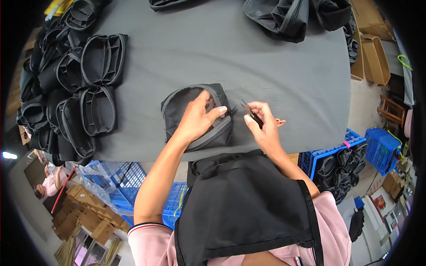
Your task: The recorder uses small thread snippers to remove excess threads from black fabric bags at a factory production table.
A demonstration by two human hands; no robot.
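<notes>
A black fabric pouch (176, 107) with a zipped rim stands open near the front edge of the grey-covered table. My left hand (195, 117) reaches into its mouth, fingers partly hidden inside and thumb over the right rim, gripping the side. Just right of the pouch, my right hand (267, 128) is closed round small dark thread snips (252, 114). The blades point up and left toward the pouch but stay apart from it. An orange loop (280, 122) shows beside the right hand.
Many similar black pouches (104, 60) are piled along the table's left side. More pouches (284, 20) lie at the far right. Blue plastic crates (310, 159) stand beyond the front edge, one holding pouches. Cardboard boxes (375, 57) and another person (53, 181) are farther off.
</notes>
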